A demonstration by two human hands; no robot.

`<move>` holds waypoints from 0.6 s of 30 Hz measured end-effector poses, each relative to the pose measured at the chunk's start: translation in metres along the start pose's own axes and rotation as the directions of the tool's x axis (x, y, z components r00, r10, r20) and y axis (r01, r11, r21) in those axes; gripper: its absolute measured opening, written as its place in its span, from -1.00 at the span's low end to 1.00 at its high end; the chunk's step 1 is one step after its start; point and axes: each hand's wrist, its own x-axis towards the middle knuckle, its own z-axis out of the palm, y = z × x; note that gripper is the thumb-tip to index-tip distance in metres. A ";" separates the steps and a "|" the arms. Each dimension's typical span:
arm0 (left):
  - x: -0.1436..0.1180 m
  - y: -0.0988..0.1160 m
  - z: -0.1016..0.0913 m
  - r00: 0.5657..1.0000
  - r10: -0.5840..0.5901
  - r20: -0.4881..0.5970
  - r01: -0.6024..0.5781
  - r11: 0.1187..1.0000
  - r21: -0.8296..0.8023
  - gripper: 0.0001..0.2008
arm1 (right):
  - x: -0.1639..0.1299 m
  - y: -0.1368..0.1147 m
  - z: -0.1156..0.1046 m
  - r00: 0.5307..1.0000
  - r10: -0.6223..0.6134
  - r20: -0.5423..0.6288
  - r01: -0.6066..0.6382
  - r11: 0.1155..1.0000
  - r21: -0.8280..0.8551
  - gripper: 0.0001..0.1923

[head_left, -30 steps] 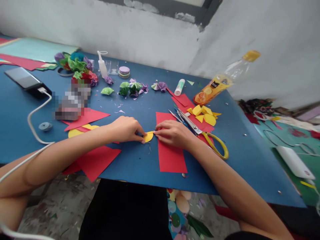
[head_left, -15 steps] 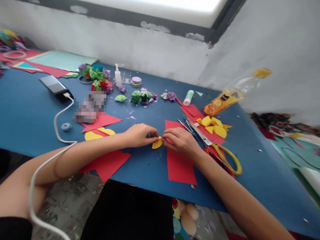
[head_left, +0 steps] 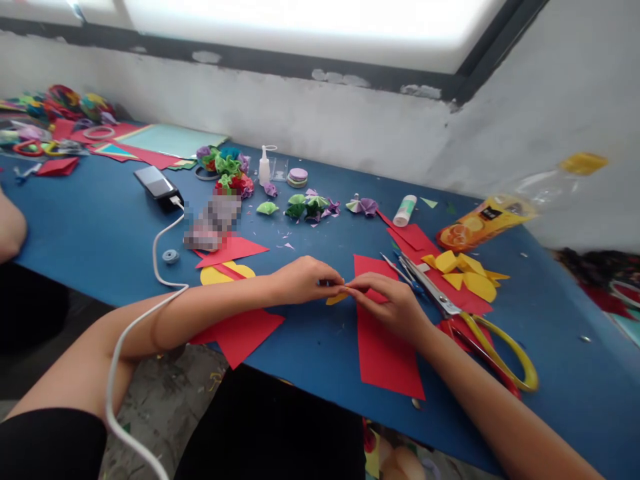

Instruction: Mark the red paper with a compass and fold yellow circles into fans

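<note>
Between my hands is a small folded piece of yellow paper (head_left: 337, 299), mostly hidden by the fingers. My left hand (head_left: 307, 280) pinches it from the left, fingertips pressed together. From the other side my right hand (head_left: 393, 303) grips its edge, thumb and forefinger meeting the left fingertips. Under my right hand lies a red paper sheet (head_left: 387, 363) on the blue table. Large scissors (head_left: 450, 307) with yellow and red handles rest right of that hand, beside a smaller blue-handled pair (head_left: 407, 275). Yellow paper rounds (head_left: 213, 275) and red paper (head_left: 253, 337) lie by my left forearm.
Yellow cut pieces (head_left: 477, 285) lie at the right, near an orange drink bottle (head_left: 485, 223) and a glue stick (head_left: 405, 211). Folded paper flowers (head_left: 310, 208) stand farther back. A white cable (head_left: 158, 257) runs from a phone (head_left: 156, 185) across my left arm. Another person's arm (head_left: 10, 227) shows at far left.
The view has swung left, so the table's things sit farther right. My fingertips have drawn together on the yellow paper, and less of it shows.
</note>
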 end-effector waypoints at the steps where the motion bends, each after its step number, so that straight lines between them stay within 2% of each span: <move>1: 0.000 0.000 0.000 1.000 0.020 0.003 -0.020 1.000 0.024 -0.79 | 0.001 -0.001 0.000 1.000 0.020 0.012 -0.021 0.999 0.037 -0.85; 5: -0.001 0.000 0.000 0.996 0.086 0.025 -0.089 0.990 0.110 -0.77 | 0.002 -0.003 0.000 0.996 0.086 0.025 -0.088 0.991 0.100 -0.84; 10: -0.003 -0.002 0.002 0.992 0.129 0.004 -0.127 0.972 0.200 -0.75 | 0.002 -0.002 0.001 0.992 0.127 0.000 -0.126 0.988 0.083 -0.85; 18: -0.003 -0.009 0.006 0.976 0.213 -0.051 -0.190 0.939 0.286 -0.80 | 0.000 0.000 0.002 0.995 0.097 -0.004 -0.097 0.994 0.045 -0.87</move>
